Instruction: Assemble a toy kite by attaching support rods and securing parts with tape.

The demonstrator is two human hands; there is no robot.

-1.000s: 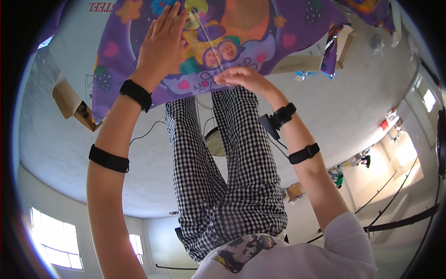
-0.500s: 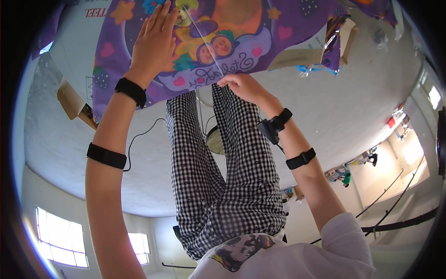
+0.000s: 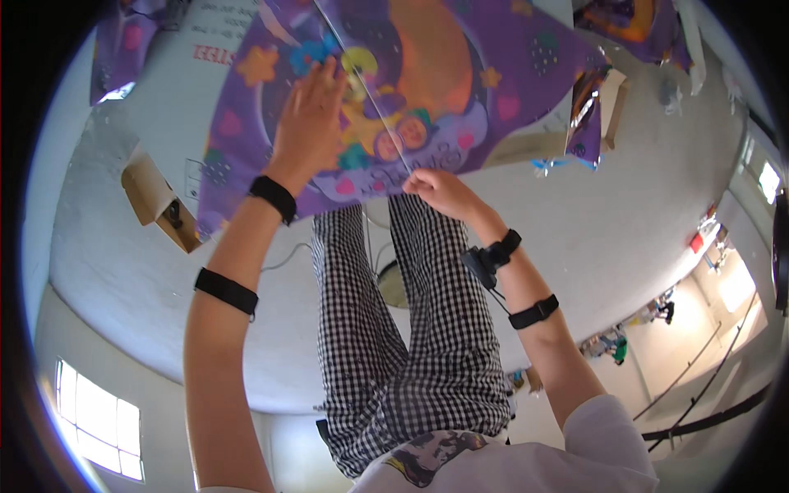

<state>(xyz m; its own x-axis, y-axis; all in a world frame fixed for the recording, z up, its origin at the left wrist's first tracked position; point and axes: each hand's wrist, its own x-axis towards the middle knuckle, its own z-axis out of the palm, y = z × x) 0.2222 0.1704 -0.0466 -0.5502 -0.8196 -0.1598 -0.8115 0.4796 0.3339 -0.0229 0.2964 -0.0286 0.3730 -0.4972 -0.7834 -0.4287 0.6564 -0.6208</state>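
Note:
A purple printed sheet, shaped like a kite, lies over the white work surface in front of me, its picture upside down to me. A thin pale rod runs slantwise down its middle. My left hand rests flat on the sheet, left of the rod, fingers stretched near a blue printed flower. At the sheet's near edge, the curled fingers of my right hand pinch the rod's lower end. Those fingers hide the tip of the rod.
An opened cardboard box is at the left, another box at the right. More purple printed pieces lie at the far right and far left. Under the table edge is a round stool. People are distant at right.
The whole view has shifted, so the sheet and both hands appear lower and farther right. My right fingers are curled more tightly at the rod's end. My left hand stays on the sheet.

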